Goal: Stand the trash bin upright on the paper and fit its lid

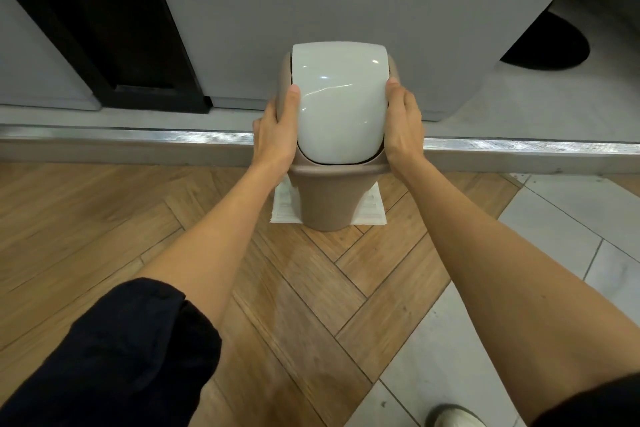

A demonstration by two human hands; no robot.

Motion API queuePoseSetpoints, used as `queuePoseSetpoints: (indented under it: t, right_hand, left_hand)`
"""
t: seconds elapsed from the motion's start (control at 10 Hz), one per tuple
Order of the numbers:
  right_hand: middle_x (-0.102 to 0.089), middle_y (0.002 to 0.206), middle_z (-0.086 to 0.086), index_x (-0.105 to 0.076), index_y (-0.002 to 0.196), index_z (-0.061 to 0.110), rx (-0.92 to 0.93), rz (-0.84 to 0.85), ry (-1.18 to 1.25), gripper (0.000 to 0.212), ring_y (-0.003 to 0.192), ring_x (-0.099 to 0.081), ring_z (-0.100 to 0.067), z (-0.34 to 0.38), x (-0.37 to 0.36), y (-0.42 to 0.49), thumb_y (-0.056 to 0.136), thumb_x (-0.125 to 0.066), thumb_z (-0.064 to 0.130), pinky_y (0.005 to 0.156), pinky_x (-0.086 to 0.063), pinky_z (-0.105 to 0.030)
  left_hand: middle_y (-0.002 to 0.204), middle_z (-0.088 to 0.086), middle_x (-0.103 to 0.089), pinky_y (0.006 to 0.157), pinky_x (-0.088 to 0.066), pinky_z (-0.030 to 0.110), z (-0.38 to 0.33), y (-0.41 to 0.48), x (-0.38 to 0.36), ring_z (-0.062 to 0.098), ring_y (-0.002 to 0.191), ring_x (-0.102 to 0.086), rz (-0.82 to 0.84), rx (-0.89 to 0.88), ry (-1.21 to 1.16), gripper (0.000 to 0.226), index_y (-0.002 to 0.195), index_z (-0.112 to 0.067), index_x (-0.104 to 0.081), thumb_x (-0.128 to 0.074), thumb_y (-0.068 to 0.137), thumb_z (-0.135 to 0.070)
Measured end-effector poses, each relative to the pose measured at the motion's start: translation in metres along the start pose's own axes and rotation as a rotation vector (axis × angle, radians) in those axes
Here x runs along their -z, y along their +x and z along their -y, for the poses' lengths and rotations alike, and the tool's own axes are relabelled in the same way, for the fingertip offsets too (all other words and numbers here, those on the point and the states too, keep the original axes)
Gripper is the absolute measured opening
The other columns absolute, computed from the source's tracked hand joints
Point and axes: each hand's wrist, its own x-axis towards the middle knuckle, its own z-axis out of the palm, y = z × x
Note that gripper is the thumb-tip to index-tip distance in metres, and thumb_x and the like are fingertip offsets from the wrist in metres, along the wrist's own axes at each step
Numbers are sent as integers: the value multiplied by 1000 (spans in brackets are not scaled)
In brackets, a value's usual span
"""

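Note:
A small brown trash bin (325, 198) stands upright on a white printed paper (372, 210) that lies on the wooden floor. Its lid (341, 104), a brown frame with a glossy pale swing flap, sits on top of the bin. My left hand (277, 128) grips the lid's left side, thumb resting at the flap's edge. My right hand (403, 125) clasps the lid's right side in the same way. The bin's rim behind the flap is hidden.
A metal floor strip (138, 137) runs across just behind the bin. Beyond it stands a grey cabinet front (329, 3) with a dark gap (104, 28) at the left. Pale tiles (554, 236) lie to the right, and a shoe tip (453, 416) shows at the bottom.

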Motion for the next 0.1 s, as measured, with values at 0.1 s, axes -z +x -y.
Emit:
queuePoseSetpoints:
  t: [0.1]
  right_hand:
    - [-39,153,0,-28,149,32,-75,59,-59,74,139,-34,-26,13,12,-4,84,-32,67,115,-20,-55]
  left_hand:
    - [157,8,-26,113,-28,52,-22,-11,5,30,140,-32,-71,38,117,82,155,-30,-13,-38,87,-68]
